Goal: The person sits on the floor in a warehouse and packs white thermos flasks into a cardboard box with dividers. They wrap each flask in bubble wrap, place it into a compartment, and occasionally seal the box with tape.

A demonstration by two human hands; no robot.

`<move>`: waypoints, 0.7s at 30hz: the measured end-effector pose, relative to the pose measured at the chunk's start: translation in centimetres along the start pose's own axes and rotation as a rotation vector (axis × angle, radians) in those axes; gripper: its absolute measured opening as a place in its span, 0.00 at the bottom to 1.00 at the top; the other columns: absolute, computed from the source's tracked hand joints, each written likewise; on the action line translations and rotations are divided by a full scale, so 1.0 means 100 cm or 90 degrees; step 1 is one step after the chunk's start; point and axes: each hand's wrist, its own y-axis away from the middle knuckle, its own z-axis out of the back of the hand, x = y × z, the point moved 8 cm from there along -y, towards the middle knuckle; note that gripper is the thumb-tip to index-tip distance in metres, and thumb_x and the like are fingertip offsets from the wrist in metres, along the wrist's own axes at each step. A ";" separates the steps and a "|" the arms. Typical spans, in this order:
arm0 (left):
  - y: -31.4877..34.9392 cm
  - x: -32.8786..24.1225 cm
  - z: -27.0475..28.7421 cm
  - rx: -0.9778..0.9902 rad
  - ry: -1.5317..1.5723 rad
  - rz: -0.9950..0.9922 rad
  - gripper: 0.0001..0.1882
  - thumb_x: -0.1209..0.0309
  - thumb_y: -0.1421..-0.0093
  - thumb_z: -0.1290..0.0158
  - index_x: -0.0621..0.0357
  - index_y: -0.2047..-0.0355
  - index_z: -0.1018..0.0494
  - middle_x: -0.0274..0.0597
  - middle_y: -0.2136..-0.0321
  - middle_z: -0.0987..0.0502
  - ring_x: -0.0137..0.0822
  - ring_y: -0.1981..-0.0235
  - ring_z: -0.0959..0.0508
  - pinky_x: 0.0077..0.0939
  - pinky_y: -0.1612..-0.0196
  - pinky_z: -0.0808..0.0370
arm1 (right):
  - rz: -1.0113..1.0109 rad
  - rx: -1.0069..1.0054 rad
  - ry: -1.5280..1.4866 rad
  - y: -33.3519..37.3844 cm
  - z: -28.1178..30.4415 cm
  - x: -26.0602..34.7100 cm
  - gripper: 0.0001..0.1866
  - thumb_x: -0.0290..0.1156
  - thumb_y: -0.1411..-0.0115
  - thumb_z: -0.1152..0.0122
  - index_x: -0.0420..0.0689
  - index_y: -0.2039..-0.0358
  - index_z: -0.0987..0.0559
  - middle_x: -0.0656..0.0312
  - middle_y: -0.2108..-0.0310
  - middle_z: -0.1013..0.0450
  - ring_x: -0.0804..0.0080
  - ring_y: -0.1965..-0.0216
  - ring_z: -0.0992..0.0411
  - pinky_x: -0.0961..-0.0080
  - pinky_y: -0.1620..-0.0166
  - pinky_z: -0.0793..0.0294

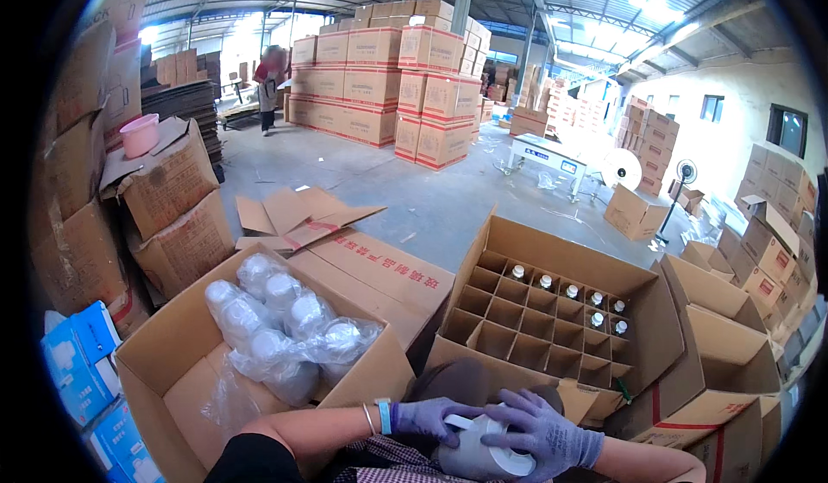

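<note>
In my lap, close to my body, I hold a whitish jug-like vessel (pixel 466 454) with a pale handle and a white ring-shaped part. My left hand (pixel 431 420), in a purple glove, closes round its handle side. Across its top and right side wraps my right hand (pixel 539 431), gloved the same way. An open carton (pixel 147 371) at the left contains several pale rounded pieces in clear plastic bags (pixel 285 319). To the right, a divided carton (pixel 483 345) has several silver-capped bottles (pixel 572 291) standing in its far and right cells.
Flattened cardboard (pixel 371 267) lies between the cartons. Stacked boxes (pixel 172 190) with a pink tub (pixel 141 135) rise at the left, near blue packages (pixel 82 362). Open cartons (pixel 724 354) crowd the right. Farther off are a white machine table (pixel 552 157), a fan (pixel 686 172) and a person (pixel 268 90).
</note>
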 end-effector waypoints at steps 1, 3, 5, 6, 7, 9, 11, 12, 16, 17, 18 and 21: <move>-0.002 0.003 0.002 -0.027 -0.051 0.016 0.48 0.67 0.53 0.33 0.53 0.31 0.40 0.39 0.45 0.24 0.29 0.46 0.27 0.29 0.39 0.32 | -0.045 -0.030 -0.046 0.001 -0.001 -0.007 0.53 0.56 0.65 0.23 0.57 0.36 0.32 0.45 0.35 0.40 0.35 0.36 0.42 0.32 0.37 0.46; -0.004 0.015 -0.004 -0.084 -0.083 0.000 0.47 0.65 0.53 0.33 0.48 0.32 0.37 0.39 0.50 0.20 0.30 0.51 0.22 0.28 0.43 0.29 | -0.155 -0.048 -0.133 0.015 -0.014 -0.020 0.53 0.57 0.62 0.24 0.55 0.35 0.34 0.46 0.34 0.41 0.35 0.32 0.46 0.30 0.35 0.50; -0.007 0.010 -0.015 -0.122 -0.137 0.053 0.45 0.62 0.54 0.32 0.46 0.34 0.34 0.42 0.53 0.18 0.34 0.54 0.20 0.29 0.46 0.27 | -0.180 -0.069 -0.097 0.021 -0.012 -0.021 0.50 0.57 0.60 0.27 0.45 0.39 0.31 0.45 0.40 0.37 0.40 0.38 0.40 0.42 0.37 0.43; -0.006 0.003 -0.018 -0.171 -0.179 0.080 0.44 0.61 0.55 0.31 0.47 0.35 0.33 0.43 0.53 0.18 0.34 0.53 0.20 0.30 0.46 0.26 | -0.199 -0.084 -0.087 0.028 -0.015 -0.018 0.49 0.57 0.59 0.28 0.40 0.41 0.30 0.44 0.43 0.34 0.42 0.41 0.37 0.48 0.38 0.40; -0.007 -0.005 -0.021 -0.214 -0.222 0.105 0.44 0.61 0.55 0.31 0.49 0.36 0.32 0.43 0.53 0.19 0.35 0.53 0.20 0.31 0.46 0.26 | -0.224 -0.101 -0.088 0.045 -0.021 -0.031 0.47 0.54 0.59 0.29 0.45 0.39 0.31 0.47 0.42 0.35 0.45 0.40 0.37 0.49 0.37 0.40; -0.006 0.002 -0.027 -0.308 -0.245 0.070 0.43 0.58 0.55 0.30 0.53 0.38 0.30 0.46 0.52 0.19 0.37 0.51 0.20 0.34 0.46 0.25 | -0.215 -0.165 -0.100 0.053 -0.018 -0.043 0.46 0.54 0.59 0.29 0.42 0.41 0.29 0.47 0.44 0.32 0.46 0.41 0.35 0.52 0.38 0.38; -0.011 0.004 -0.015 -0.332 -0.124 0.050 0.41 0.63 0.53 0.28 0.60 0.39 0.30 0.43 0.50 0.20 0.31 0.50 0.23 0.30 0.44 0.26 | -0.275 -0.211 -0.108 0.061 -0.028 -0.071 0.44 0.51 0.54 0.30 0.41 0.40 0.30 0.44 0.43 0.33 0.43 0.39 0.37 0.52 0.37 0.38; -0.015 0.005 -0.010 -0.309 -0.029 0.054 0.41 0.67 0.52 0.29 0.63 0.39 0.31 0.40 0.48 0.22 0.27 0.50 0.25 0.28 0.44 0.26 | -0.303 -0.256 -0.134 0.059 -0.020 -0.077 0.41 0.49 0.51 0.30 0.42 0.39 0.30 0.44 0.42 0.33 0.44 0.39 0.36 0.54 0.36 0.38; -0.026 -0.016 -0.012 -0.285 0.099 0.129 0.43 0.68 0.51 0.30 0.62 0.35 0.35 0.36 0.56 0.21 0.24 0.57 0.24 0.21 0.53 0.25 | -0.338 -0.381 -0.215 0.087 -0.005 -0.111 0.28 0.40 0.43 0.35 0.43 0.44 0.25 0.46 0.43 0.31 0.50 0.40 0.33 0.60 0.37 0.34; -0.027 -0.014 -0.002 -0.299 0.091 0.155 0.39 0.68 0.49 0.33 0.62 0.37 0.33 0.35 0.58 0.22 0.24 0.60 0.25 0.21 0.56 0.25 | -0.373 -0.419 -0.138 0.101 0.003 -0.134 0.25 0.40 0.43 0.36 0.43 0.47 0.24 0.48 0.47 0.28 0.52 0.44 0.29 0.61 0.40 0.30; -0.023 -0.012 0.006 -0.323 0.085 0.179 0.35 0.68 0.48 0.35 0.62 0.39 0.31 0.34 0.60 0.22 0.24 0.63 0.25 0.20 0.59 0.25 | -0.457 -0.451 -0.049 0.125 0.007 -0.164 0.21 0.40 0.43 0.36 0.42 0.52 0.22 0.50 0.54 0.25 0.53 0.49 0.26 0.62 0.45 0.26; -0.006 0.012 0.029 -0.409 0.095 0.230 0.24 0.68 0.43 0.41 0.59 0.46 0.27 0.30 0.66 0.23 0.23 0.69 0.27 0.19 0.67 0.27 | -0.684 -0.368 0.426 0.203 0.030 -0.270 0.13 0.38 0.45 0.39 0.46 0.62 0.18 0.49 0.60 0.23 0.52 0.55 0.24 0.61 0.51 0.23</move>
